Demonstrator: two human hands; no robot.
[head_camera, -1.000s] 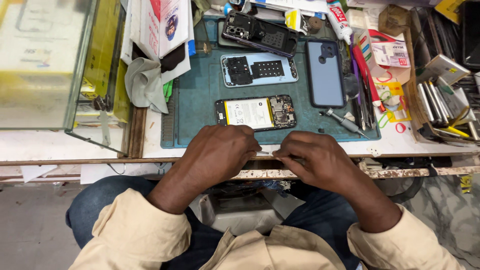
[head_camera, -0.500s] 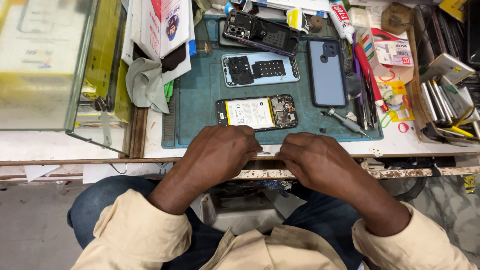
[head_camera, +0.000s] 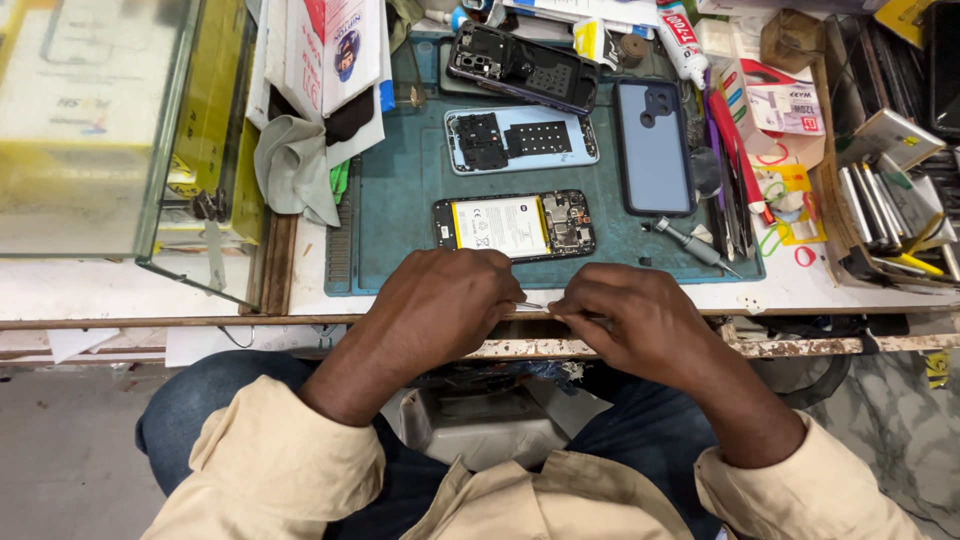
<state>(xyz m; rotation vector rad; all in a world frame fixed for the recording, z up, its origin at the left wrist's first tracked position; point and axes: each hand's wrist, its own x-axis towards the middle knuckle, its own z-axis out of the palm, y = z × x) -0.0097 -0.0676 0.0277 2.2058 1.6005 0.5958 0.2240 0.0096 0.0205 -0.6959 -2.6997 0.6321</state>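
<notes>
A white workbench (head_camera: 800, 290) carries a teal work mat (head_camera: 400, 230) across its middle. Left of the mat lie a grey cloth (head_camera: 295, 165) and a glass case (head_camera: 90, 130); right of the mat sit rubber bands (head_camera: 790, 250) and a crowded tray (head_camera: 890, 190).

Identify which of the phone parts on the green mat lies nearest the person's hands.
The opened phone with the white battery showing, at the mat's front edge just beyond the knuckles. The other phone parts lie farther back.

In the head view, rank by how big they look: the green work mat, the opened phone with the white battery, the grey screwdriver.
1. Green work mat
2. Opened phone
3. Grey screwdriver
</notes>
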